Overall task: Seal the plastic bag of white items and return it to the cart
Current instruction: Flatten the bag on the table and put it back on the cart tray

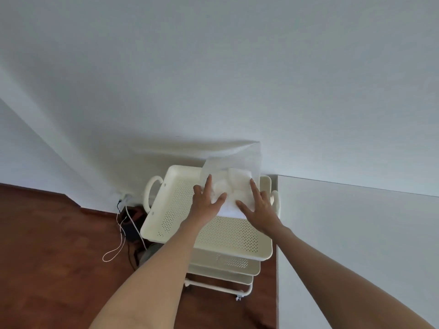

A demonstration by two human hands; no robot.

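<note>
At the far left, a tangle of cables [126, 224] lies on the wooden floor [47, 257] by the wall, just beside the left edge of the cart [166, 224]. The cart is a cream trolley with perforated trays, and its top tray carries the task's thing toward the far right corner.

The left hand [206, 203] lies flat on the near left part of the plastic bag [231, 181], its grip spread apart, fingers fanned and pressing down rather than closed round anything. That flat palm looks meant to pin the bag against the tray so that it cannot slide.

In the middle, the bag rests on the tray with the white items [237, 184] bunched in its lower half. Its clear upper part stands up against the wall behind the far edge of the tray. Whether the mouth is already closed cannot be told, since the film is pale against a pale wall.

The right hand [259, 207] mirrors the other on the bag's near right side, its grip likewise spread apart and laid flat, the fingertips [252, 182] reaching up over the white items. Two open palms on either side suggest the person is settling the bag into place, or flattening it, so the return to the cart seems nearly done.

A white panel [356, 233] stands just beside the right edge of the cart.
</note>
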